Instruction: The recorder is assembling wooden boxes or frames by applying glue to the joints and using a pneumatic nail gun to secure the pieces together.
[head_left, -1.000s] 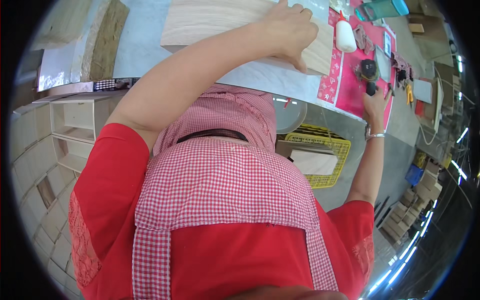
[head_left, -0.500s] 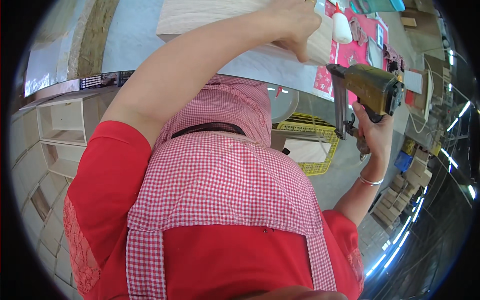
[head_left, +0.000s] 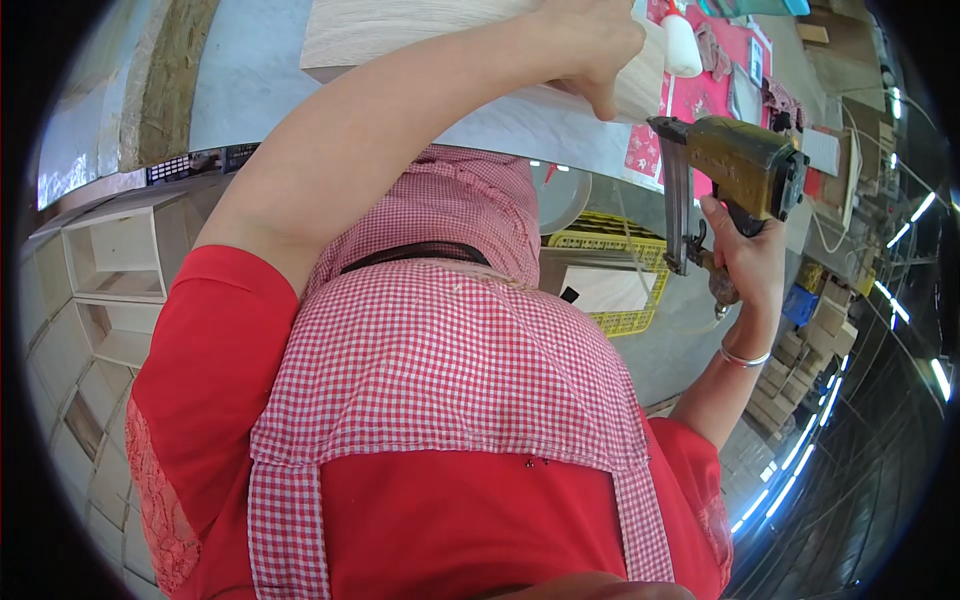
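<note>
A pale wood-grain box (head_left: pixel 400 28) lies on the table at the top of the view, partly cut off by the frame. My left hand (head_left: pixel 597 52) reaches across and grips its right end, thumb bent down over the near edge; the fingertips are partly hidden. In my right hand (head_left: pixel 748 255), the fingers close round the handle of a brown and black air nail gun (head_left: pixel 738 165). Its nose points left, close to the right end of the box, just below my left thumb. Whether nose and wood touch, I cannot tell.
Beyond the box's right end, a white glue bottle (head_left: pixel 682 48) with a red tip stands on a pink cloth (head_left: pixel 705 95). Below the table edge is a yellow crate (head_left: pixel 625 322) holding boards. Open wooden boxes (head_left: pixel 115 255) are stacked at left. A thick wooden strip (head_left: pixel 165 90) lies at upper left.
The nail gun has shifted slightly left and up toward the box end. My left hand keeps its grip on the box. The whole view has moved a little.
</note>
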